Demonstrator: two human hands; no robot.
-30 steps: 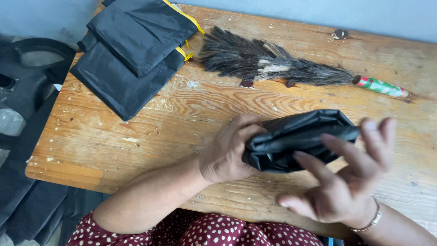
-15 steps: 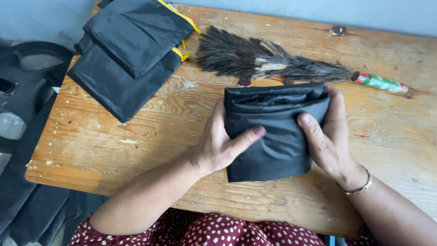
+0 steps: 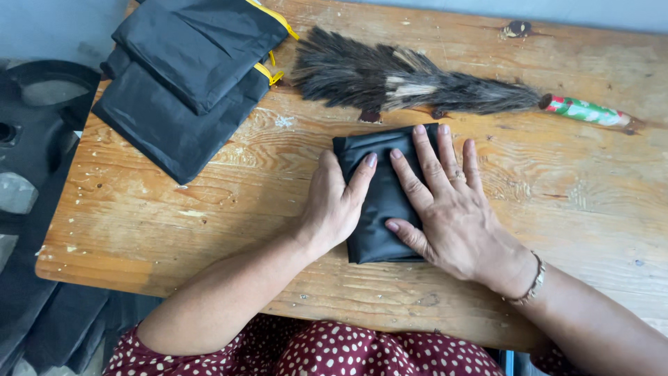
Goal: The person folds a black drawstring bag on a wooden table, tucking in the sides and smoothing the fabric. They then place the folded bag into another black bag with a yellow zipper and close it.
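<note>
Worn planks made up the table (image 3: 209, 230), its orange-brown top scuffed and flecked with pale specks, with a grey wall behind and dark moulded shapes on the floor to the left. From the head view, both hands lay flat on a folded black bag (image 3: 379, 209) near the middle of the table. The left hand (image 3: 337, 202) rested on the bag's left edge, fingers spread and loose, the forefinger stretched across the fabric; it gripped nothing. The right hand (image 3: 445, 209) pressed palm-down over the bag's right half, fingers fanned toward the far edge, likewise unclenched, a thin bracelet (image 3: 532, 282) at the wrist. The bag looked already folded into a neat rectangle, so I judged the folding itself done and only the flattening under way. At the far left corner sat a stack (image 3: 188, 76) of similar black bags with yellow trim, well apart from the hands; the pressed one had not joined it. Just beyond the bag lay a feather duster (image 3: 410, 80), its green-and-red handle pointing right, near the bag's top edge though I couldn't tell if they touched.
</note>
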